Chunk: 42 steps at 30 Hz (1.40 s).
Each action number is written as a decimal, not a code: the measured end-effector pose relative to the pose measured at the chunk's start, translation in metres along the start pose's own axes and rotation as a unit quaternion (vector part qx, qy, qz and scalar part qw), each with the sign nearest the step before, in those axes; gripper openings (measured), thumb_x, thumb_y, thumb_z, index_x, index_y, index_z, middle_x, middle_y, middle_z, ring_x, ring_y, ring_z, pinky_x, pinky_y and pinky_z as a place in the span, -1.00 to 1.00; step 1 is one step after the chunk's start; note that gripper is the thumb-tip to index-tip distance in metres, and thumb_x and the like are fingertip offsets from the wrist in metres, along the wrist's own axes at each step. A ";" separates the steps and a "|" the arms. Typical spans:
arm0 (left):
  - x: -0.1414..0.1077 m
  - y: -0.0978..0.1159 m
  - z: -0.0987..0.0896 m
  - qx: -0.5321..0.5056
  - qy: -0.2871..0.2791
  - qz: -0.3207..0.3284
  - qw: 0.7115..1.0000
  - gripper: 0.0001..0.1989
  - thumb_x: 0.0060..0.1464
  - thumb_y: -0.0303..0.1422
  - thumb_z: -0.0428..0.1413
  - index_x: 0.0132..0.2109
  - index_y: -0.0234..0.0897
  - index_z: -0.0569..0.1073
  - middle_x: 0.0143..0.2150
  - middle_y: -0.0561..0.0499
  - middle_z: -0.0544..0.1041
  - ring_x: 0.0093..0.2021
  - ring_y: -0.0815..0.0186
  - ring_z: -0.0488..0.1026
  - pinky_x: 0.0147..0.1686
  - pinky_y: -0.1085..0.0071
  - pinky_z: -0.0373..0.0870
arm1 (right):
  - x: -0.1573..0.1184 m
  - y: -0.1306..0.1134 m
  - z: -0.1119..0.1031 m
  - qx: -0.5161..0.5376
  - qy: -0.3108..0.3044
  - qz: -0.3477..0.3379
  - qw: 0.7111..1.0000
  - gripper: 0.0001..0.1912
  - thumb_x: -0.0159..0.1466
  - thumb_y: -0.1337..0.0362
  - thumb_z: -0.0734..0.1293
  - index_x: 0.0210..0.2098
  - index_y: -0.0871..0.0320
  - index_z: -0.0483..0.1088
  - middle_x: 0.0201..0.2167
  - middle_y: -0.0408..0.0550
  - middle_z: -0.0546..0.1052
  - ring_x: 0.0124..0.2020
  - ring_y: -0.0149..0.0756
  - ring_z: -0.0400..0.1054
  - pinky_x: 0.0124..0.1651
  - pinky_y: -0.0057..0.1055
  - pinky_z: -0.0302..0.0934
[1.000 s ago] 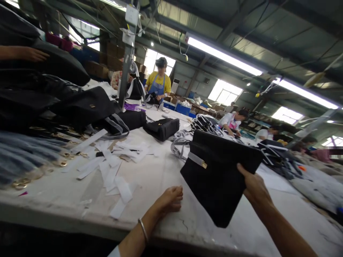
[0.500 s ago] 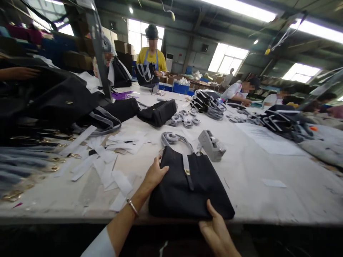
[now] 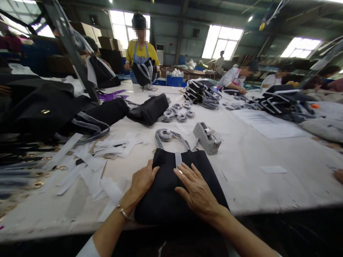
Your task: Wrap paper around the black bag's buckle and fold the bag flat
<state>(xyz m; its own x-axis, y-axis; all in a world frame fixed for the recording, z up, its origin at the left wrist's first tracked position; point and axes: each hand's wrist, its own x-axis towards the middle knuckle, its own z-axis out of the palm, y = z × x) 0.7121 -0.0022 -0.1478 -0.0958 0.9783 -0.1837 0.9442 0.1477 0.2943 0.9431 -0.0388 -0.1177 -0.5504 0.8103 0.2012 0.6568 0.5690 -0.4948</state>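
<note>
A black bag lies on the white table at its front edge, its wrapped grey strap curled beyond the top. My left hand is at the bag's upper left side, thumb on the front and the other fingers along the edge, holding it. Flat on the bag's front rests my right hand, fingers spread, covering the buckle tab below the pale strip. Just past the bag's top right corner stands a grey tape dispenser.
White paper strips and black bags lie at the left. Another black bag and coiled straps sit farther back. A person in yellow handles a bag across the table. Stacked bags are at right.
My right hand has moved from the bag's bottom edge up onto its front, covering the buckle. My left hand stays at the left side. The view has shifted slightly.
</note>
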 end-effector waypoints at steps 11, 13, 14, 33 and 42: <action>0.003 0.000 0.028 0.096 0.113 0.151 0.977 -0.45 0.27 -0.29 -0.08 0.34 -0.39 0.13 0.40 -0.19 0.09 0.38 0.10 0.05 0.30 0.09 0.12 | 0.001 0.054 0.048 -0.141 -0.056 -0.036 0.988 -0.36 0.36 0.14 0.30 0.35 -0.02 0.01 0.38 -0.04 0.00 0.37 -0.04 -0.13 0.36 0.15 -0.16; 0.006 -0.004 0.036 0.088 0.080 0.137 0.983 -0.42 0.28 -0.27 -0.09 0.37 -0.41 0.07 0.41 -0.18 0.03 0.40 0.12 0.00 0.32 0.11 0.09 | 0.002 0.055 0.044 -0.101 -0.049 -0.038 0.993 -0.38 0.36 0.13 0.28 0.35 -0.02 0.03 0.37 -0.03 0.04 0.36 -0.05 -0.10 0.37 0.14 -0.18; 0.006 -0.005 0.039 0.083 0.072 0.134 0.985 -0.41 0.29 -0.26 -0.10 0.37 -0.41 0.05 0.42 -0.17 0.00 0.41 0.13 -0.03 0.33 0.11 0.06 | 0.003 0.056 0.043 -0.067 -0.038 -0.034 0.996 -0.40 0.37 0.12 0.27 0.34 -0.01 0.04 0.36 -0.02 0.06 0.35 -0.06 -0.08 0.37 0.13 -0.18; -0.009 -0.039 0.022 -0.480 0.086 0.020 0.873 -0.47 0.20 -0.21 -0.03 0.25 -0.33 0.21 0.30 -0.22 0.25 0.29 0.19 0.23 0.27 0.22 0.19 | -0.054 0.007 0.074 -0.103 -0.071 -0.062 0.990 0.04 -0.07 0.63 0.31 0.37 0.08 -0.04 0.38 0.09 -0.06 0.37 0.10 -0.18 0.37 0.17 -0.19; -0.071 -0.041 0.019 -0.602 0.161 -0.006 0.782 -0.53 0.18 -0.10 0.01 0.12 -0.30 0.29 0.17 -0.21 0.40 0.18 0.13 0.36 0.14 0.17 0.35 | 0.024 -0.015 -0.035 0.136 0.157 0.096 0.974 -0.65 0.30 0.09 0.29 -0.06 0.18 0.50 -0.19 0.00 0.59 -0.16 -0.02 0.47 -0.06 -0.17 0.41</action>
<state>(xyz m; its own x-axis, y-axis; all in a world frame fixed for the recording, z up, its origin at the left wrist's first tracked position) 0.6862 -0.0806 -0.1651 -0.3593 0.9332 -0.0050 -0.0191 -0.0020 0.9998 0.9381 -0.0233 -0.0759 -0.2181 0.9254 0.3100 0.5484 0.3790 -0.7454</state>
